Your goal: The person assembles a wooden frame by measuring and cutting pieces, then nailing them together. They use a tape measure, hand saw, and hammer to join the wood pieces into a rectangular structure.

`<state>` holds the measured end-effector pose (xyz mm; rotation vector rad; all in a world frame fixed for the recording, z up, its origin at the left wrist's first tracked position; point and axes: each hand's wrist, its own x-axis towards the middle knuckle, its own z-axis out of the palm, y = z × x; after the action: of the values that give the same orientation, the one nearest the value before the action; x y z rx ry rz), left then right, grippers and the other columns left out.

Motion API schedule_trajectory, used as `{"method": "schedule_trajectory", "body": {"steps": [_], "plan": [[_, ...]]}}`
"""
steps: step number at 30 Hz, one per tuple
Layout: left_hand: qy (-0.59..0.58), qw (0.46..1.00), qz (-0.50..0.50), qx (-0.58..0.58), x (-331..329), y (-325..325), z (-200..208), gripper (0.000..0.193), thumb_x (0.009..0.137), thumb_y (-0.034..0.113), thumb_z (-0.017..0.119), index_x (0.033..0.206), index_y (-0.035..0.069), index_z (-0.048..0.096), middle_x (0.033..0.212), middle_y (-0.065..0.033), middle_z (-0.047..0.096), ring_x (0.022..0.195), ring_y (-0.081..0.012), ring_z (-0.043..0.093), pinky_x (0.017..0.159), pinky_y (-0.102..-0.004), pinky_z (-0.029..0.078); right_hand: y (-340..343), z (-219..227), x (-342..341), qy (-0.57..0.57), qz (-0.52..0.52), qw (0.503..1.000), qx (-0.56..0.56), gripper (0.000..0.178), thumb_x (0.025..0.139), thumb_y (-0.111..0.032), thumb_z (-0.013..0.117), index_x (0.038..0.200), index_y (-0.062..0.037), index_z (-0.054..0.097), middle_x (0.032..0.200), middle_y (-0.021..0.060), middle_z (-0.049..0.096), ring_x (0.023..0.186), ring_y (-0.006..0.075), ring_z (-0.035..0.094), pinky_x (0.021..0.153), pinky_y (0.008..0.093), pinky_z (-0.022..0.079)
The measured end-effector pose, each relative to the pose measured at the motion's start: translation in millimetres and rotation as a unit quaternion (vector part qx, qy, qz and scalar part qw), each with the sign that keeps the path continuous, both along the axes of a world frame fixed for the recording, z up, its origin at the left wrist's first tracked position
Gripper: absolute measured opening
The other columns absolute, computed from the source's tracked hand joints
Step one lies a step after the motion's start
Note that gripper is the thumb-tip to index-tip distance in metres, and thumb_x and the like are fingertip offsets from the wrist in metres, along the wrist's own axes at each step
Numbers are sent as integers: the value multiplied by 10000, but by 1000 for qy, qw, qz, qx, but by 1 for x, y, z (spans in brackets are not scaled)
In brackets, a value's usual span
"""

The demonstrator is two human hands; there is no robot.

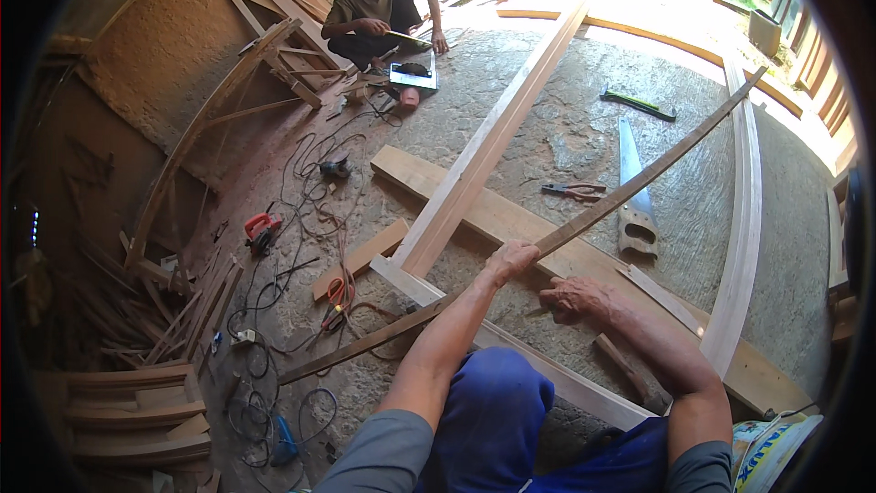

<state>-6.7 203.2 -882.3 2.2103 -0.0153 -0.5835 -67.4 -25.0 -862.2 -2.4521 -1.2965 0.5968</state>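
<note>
The blue-trousered knee (497,393) sits close to the pale bottom rail (584,388); a bump there could nudge the whole joined frame out of line. Just beyond, the left hand (513,260) is wrapped around a long dark wooden batten (593,208), fingers closed over it. The right hand (573,298) hovers beside it with fingers curled in; whether they pinch anything small, I cannot tell. With only one hand visibly gripping it, the batten could probably pivot at that grip. Its near end could then sweep into the tangled cables (265,365) and snag them, most likely if the left wrist turned. Farther out, it crosses above the wide plank (488,219) and the handsaw (639,216); lowering or sliding it carelessly might drag the saw or nick the wood on the teeth. A swing of the far end could mark the right stile (741,219).

The batten lies diagonally across the frame, its long axis running from the floor (365,402) at the person's left, out through the left hand, to a tip pointing away and to the right, past the right stile. Contact at that crossing is unclear.
</note>
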Motion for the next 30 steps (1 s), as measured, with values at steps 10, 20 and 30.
{"method": "schedule_trajectory", "body": {"steps": [10,20,30], "plan": [[-32,988,84,125,-17,-39,33,501,824,428,539,1088,73,773,1144,-246,724,1133,-384,688,987,-476,498,-81,0,2,-106,-164,980,-45,627,772,-142,731,1371,-161,547,1192,136,596,1145,347,585,927,475,490],[-134,978,116,106,-23,-41,3,440,757,334,540,902,0,786,979,-283,732,982,-423,723,891,-495,526,-112,-57,-17,-169,-134,976,-22,680,792,-167,742,1431,-112,515,1237,162,547,1131,392,524,947,517,443],[-124,984,109,71,-22,-39,14,441,754,348,538,870,-4,777,961,-296,723,975,-432,716,908,-508,522,-109,-65,26,-132,-259,957,-11,482,962,-267,607,1399,-75,542,1236,213,586,1148,416,572,993,508,448]]}}
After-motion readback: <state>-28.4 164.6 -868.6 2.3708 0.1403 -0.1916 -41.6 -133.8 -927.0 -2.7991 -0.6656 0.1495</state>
